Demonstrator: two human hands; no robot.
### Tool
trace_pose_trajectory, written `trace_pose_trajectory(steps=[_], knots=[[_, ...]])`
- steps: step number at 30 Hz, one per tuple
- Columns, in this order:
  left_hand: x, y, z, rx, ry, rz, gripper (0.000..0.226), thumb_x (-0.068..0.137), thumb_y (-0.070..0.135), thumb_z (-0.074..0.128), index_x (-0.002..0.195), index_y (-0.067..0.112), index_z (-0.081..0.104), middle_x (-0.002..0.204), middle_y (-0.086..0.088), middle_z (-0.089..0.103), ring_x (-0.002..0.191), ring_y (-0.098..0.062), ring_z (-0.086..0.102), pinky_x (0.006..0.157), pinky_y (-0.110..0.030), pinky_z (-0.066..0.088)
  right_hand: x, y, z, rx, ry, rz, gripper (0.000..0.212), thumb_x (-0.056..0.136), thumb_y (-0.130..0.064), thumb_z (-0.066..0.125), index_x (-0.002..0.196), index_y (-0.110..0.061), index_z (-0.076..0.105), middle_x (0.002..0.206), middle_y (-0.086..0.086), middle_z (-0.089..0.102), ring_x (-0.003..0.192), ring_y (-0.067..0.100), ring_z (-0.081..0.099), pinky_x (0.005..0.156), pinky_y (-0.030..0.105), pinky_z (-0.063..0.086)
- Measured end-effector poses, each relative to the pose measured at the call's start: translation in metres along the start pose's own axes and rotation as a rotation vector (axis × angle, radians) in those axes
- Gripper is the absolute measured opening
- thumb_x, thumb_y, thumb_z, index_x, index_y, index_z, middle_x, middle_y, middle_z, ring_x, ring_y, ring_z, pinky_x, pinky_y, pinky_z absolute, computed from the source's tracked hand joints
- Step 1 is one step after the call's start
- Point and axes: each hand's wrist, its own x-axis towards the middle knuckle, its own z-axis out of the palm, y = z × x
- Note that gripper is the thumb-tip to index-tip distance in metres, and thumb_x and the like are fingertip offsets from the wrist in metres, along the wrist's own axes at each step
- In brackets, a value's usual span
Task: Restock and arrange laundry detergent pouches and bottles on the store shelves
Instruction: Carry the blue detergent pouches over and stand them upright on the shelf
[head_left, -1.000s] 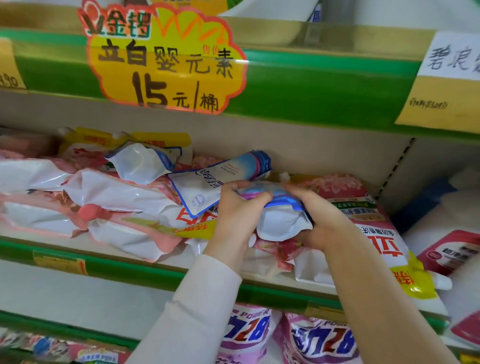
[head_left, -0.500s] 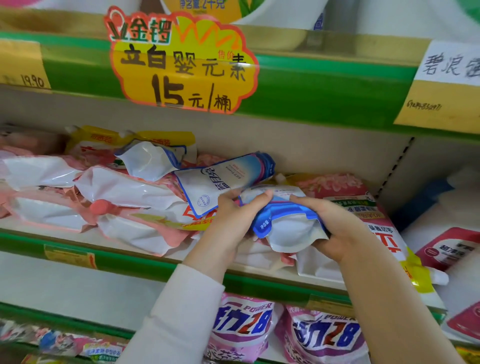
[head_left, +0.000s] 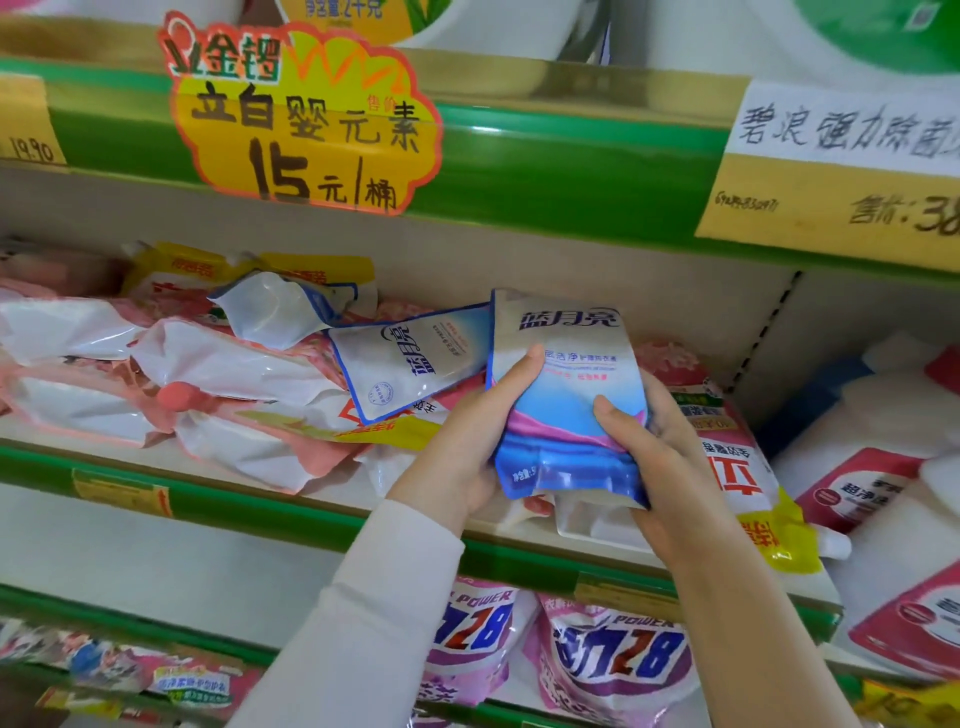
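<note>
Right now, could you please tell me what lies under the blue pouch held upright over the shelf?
Under the blue pouch, a white pouch lies flat on the shelf, beside a pink-and-yellow pouch. Anything directly beneath is covered.

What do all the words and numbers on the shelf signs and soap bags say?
"蓝月亮": held pouch
"蓝月亮": lying pouch
"立白婴元素 15元/桶": starburst sign
"19.90": left price tag
"碧浪强力除菌" and "38", cut off: right sign
"POWER" and "728": lower pouches
The small print everywhere else is too blurred to read.
</note>
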Motion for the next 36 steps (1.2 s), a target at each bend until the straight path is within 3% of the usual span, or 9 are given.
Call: trace_pose_trajectory(steps=[6,10,15,18,21,24,28,33,36], knots=[[0.004,-0.018,0.003,-0.118,0.052,0.154,0.026,0.084,0.012,0.062,0.110,0.007,0.064,0.089,-0.013,0.073,0.071,-0.024,0.071,0.060,-0.034,0.059,-0.006,0.004,-0.012,-0.031,-0.074,0.010,0.064,0.067,-0.026,0.065,0.128,-0.031,0.047,0.117,0.000,0.063,0.099,0.017,0.068,0.067,0.028,0.058],[0.002,-0.028,-0.006,-0.099,0.098,0.263,0.019,0.085,0.005,0.060,0.103,0.008,0.063,0.084,-0.009,0.074,0.071,-0.022,0.071,0.065,-0.034,0.060,-0.007,0.015,-0.007,-0.013,-0.068,0.079,0.073,0.067,-0.033,0.062,0.137,-0.030,0.040,0.119,0.000,0.063,0.099,0.017,0.068,0.077,0.033,0.059],[-0.010,-0.030,-0.021,-0.086,0.078,0.311,0.017,0.082,0.005,0.060,0.096,0.012,0.064,0.081,-0.006,0.074,0.072,-0.019,0.071,0.067,-0.031,0.059,-0.001,0.025,0.005,-0.074,-0.042,0.151,0.045,0.084,-0.039,0.056,0.127,-0.024,0.052,0.114,0.002,0.067,0.099,0.019,0.067,0.082,0.037,0.056],[-0.019,-0.024,-0.030,-0.070,0.052,0.354,0.022,0.077,0.004,0.059,0.097,0.013,0.063,0.080,-0.003,0.074,0.073,-0.017,0.071,0.069,-0.029,0.059,-0.001,0.026,0.016,-0.098,-0.082,0.083,0.035,0.079,-0.033,0.060,0.113,-0.028,0.057,0.110,-0.001,0.068,0.092,0.012,0.069,0.073,0.029,0.057],[-0.023,-0.011,-0.036,-0.015,0.050,0.381,0.020,0.081,0.009,0.060,0.099,0.017,0.062,0.082,0.002,0.074,0.076,-0.014,0.071,0.066,-0.026,0.058,0.000,0.030,0.029,-0.083,-0.091,0.010,0.034,0.075,-0.029,0.062,0.108,-0.033,0.054,0.111,-0.003,0.066,0.088,0.007,0.069,0.069,0.024,0.056],[-0.024,-0.004,-0.039,0.015,0.039,0.399,0.019,0.086,0.006,0.058,0.102,0.015,0.061,0.084,0.001,0.074,0.077,-0.014,0.071,0.065,-0.025,0.056,0.001,0.034,0.035,-0.076,-0.079,-0.029,0.033,0.082,-0.023,0.060,0.110,-0.037,0.050,0.114,-0.005,0.064,0.093,0.008,0.068,0.077,0.029,0.058],[-0.024,-0.003,-0.045,0.024,0.002,0.443,0.022,0.085,-0.001,0.056,0.102,0.013,0.060,0.081,0.000,0.074,0.074,-0.015,0.070,0.064,-0.026,0.056,-0.002,0.033,0.036,-0.088,-0.112,-0.121,0.049,0.071,-0.024,0.064,0.116,-0.037,0.048,0.123,-0.002,0.062,0.107,0.016,0.064,0.085,0.034,0.056],[-0.031,-0.004,-0.045,-0.010,-0.046,0.487,0.029,0.082,-0.004,0.056,0.105,0.015,0.056,0.084,0.000,0.074,0.077,-0.017,0.070,0.066,-0.029,0.057,-0.009,0.029,0.035,-0.110,-0.148,-0.182,0.050,0.079,-0.015,0.062,0.122,-0.033,0.044,0.104,-0.015,0.069,0.103,0.016,0.066,0.083,0.033,0.057],[-0.037,-0.005,-0.047,-0.015,-0.052,0.497,0.030,0.084,-0.006,0.053,0.103,0.016,0.057,0.083,0.001,0.074,0.076,-0.016,0.071,0.065,-0.028,0.057,-0.013,0.029,0.040,-0.102,-0.147,-0.168,0.050,0.078,-0.023,0.060,0.124,-0.031,0.044,0.103,-0.013,0.070,0.102,0.017,0.066,0.084,0.034,0.056]])
